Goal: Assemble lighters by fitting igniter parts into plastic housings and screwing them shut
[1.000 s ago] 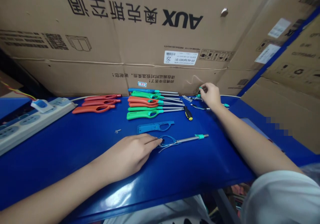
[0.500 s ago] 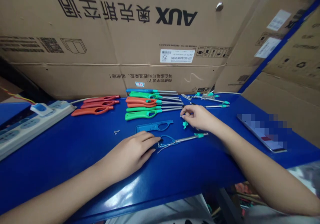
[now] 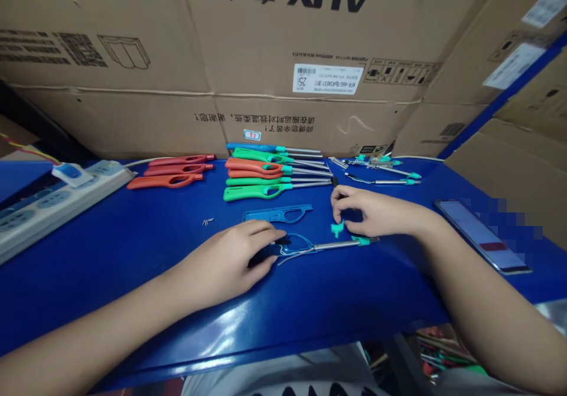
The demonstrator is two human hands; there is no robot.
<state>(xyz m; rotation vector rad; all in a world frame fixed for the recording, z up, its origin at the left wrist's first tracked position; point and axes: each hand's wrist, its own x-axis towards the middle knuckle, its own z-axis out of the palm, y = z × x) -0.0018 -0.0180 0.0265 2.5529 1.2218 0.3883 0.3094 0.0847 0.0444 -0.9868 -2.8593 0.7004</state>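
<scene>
The left hand point(image 3: 241, 257) lay left of the surface's middle, fingers and thumb curled around the left end of a blue handle point(image 3: 297, 238), much of which they hid. From that handle a metal tube point(image 3: 336, 245) ran towards the right edge, with a green clip point(image 3: 362, 241) near its far end. Loose wires point(image 3: 292, 258) trailed along the handle's front side.

The right hand point(image 3: 370, 212) was just behind the tube, thumb and fingers partly bent with a small gap between them. A green piece point(image 3: 337, 229) was at their tips; whether it was pinched or merely touched could not be told.

The widest stretch of the blue surface point(image 3: 345, 301) ran from the tube to the front edge, bounded by the two forearms. Behind the left hand it was tighter: a blue shell point(image 3: 266, 214) lay just beside the fingers, and small screws point(image 3: 207, 222) lay to its left. Along the back edge, by the carton point(image 3: 266, 36), were red handles point(image 3: 163, 171), a row of lighters point(image 3: 243, 193) and, towards the back right corner, spare rods point(image 3: 396, 182). A power strip point(image 3: 57, 207) took up the left edge; a phone point(image 3: 482, 236) lay right of the right forearm.
</scene>
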